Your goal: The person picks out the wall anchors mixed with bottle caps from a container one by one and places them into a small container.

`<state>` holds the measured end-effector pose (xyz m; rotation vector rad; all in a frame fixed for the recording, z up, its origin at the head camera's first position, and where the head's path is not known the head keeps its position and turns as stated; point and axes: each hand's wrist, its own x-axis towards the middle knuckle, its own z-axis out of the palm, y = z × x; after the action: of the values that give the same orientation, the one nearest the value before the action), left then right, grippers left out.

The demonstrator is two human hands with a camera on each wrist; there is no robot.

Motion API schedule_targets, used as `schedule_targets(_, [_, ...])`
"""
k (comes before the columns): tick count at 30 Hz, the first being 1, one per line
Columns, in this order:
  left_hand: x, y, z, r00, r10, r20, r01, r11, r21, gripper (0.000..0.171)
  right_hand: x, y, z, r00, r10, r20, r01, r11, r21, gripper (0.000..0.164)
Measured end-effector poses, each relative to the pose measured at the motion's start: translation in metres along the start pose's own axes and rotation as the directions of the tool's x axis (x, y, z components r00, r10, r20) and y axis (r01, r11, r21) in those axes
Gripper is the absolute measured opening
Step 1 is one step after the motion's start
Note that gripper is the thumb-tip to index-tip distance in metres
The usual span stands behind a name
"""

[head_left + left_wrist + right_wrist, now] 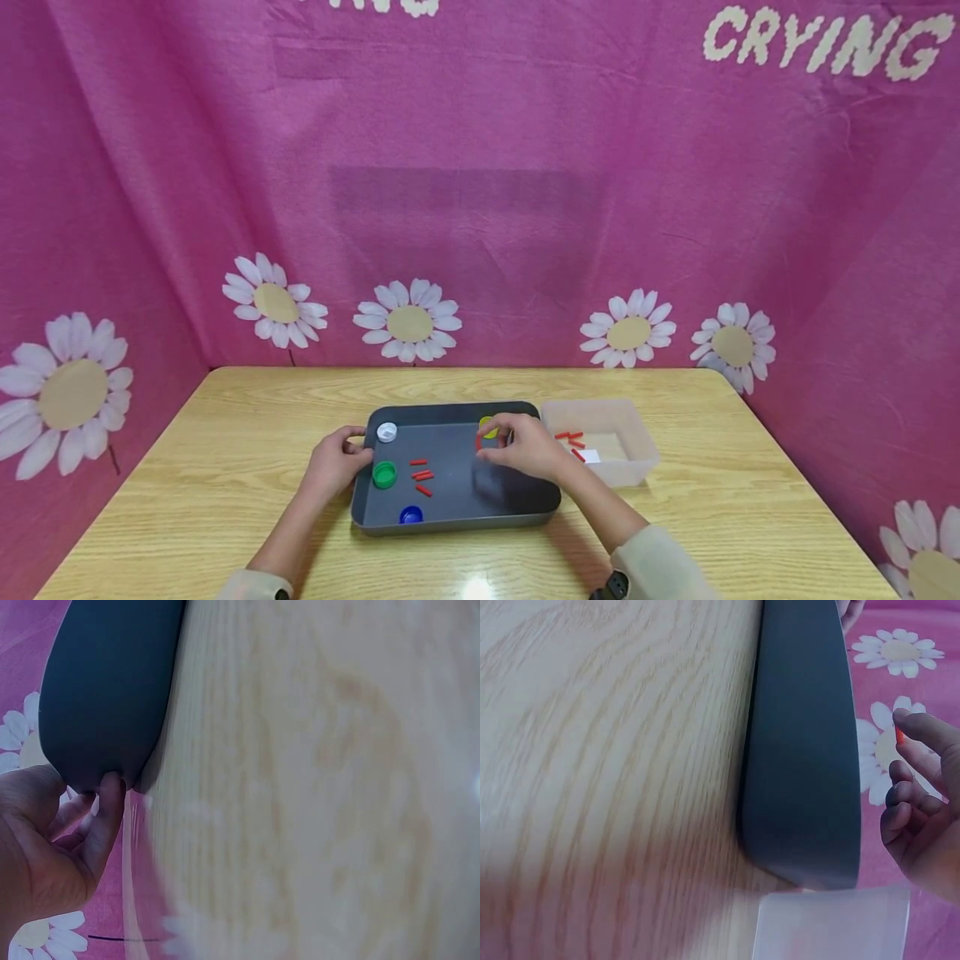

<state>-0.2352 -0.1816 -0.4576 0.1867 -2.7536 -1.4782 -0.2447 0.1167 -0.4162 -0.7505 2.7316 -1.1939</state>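
Pink cloth [480,108] — white daisies [408,323], pale lettering [817,42] up high, wood-grain table [750,500]

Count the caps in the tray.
4 in the tray: a white cap far left, a green cap along the left side, a blue cap near the front, and a yellow cap by the far side, partly behind the right hand. That hand could hide more.

A round yellow cap [484,422] is partly hidden by the right hand [527,447]; a translucent plastic box [832,926] is cropped in the right wrist view.
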Motion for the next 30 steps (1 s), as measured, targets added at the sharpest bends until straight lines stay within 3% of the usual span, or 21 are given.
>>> schedule_targets(14, [0.002, -0.001, 0.002, 1.0, -0.026, 0.01, 0.027, 0.999, -0.027, 0.044, -0.008, 0.006, -0.019, 0.997, 0.049, -0.052, -0.046, 0.998, 0.047, 0.025])
schedule_targets(20, [0.0, 0.001, 0.0, 1.0, -0.024, 0.013, 0.025, 0.999, -0.033, 0.043, -0.01, 0.007, -0.028, 0.999, 0.027, -0.043, -0.026, 0.999, 0.043, 0.025])
schedule_targets(30, [0.001, -0.002, 0.0, 1.0, -0.026, 0.016, 0.027, 0.998, -0.059, 0.042, -0.017, 0.015, -0.045, 0.994, 0.083, -0.075, -0.083, 0.997, 0.009, 0.027])
